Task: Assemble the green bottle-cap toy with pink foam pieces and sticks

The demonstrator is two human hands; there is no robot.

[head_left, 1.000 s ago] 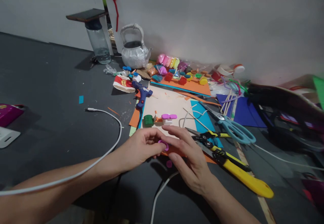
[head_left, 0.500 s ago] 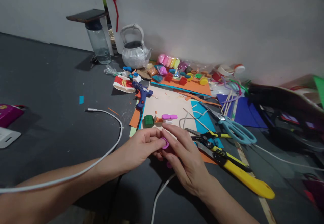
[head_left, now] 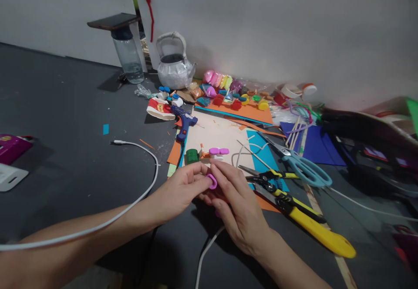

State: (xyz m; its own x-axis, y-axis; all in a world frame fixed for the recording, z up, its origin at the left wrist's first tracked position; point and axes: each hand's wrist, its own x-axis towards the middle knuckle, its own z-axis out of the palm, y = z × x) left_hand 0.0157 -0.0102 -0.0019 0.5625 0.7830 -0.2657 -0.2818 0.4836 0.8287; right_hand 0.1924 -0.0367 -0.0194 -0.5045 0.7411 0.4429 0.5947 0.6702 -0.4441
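Head view: the left hand [head_left: 183, 186] pinches a small pink ring [head_left: 214, 183] between thumb and fingers, closed down to the ring's thickness. The right hand [head_left: 243, 206] curves in from the other side, its fingers loosely bent and close to the ring; whether they touch it cannot be told. Both hands, with the ring, are above the near part of the dark table [head_left: 81, 149], just off the near edge of a pale sheet [head_left: 222, 126]. Under the right thumb a second pink piece [head_left: 217, 213] shows, mostly hidden. At the sheet's near left corner stands a green cylinder [head_left: 192, 156], and beside it along the near edge lie orange bits [head_left: 205, 154] and a pink two-lobed piece [head_left: 219, 151]. A blue glue gun [head_left: 184, 126] lies across the sheet's left edge. Beyond its right edge are light-blue-handled scissors [head_left: 310, 172] and, nearer, a yellow-handled cutter [head_left: 320, 232]. Toward the table's far edge, by the wall, a silver kettle [head_left: 174, 73] stands right of a clear bottle [head_left: 129, 60].
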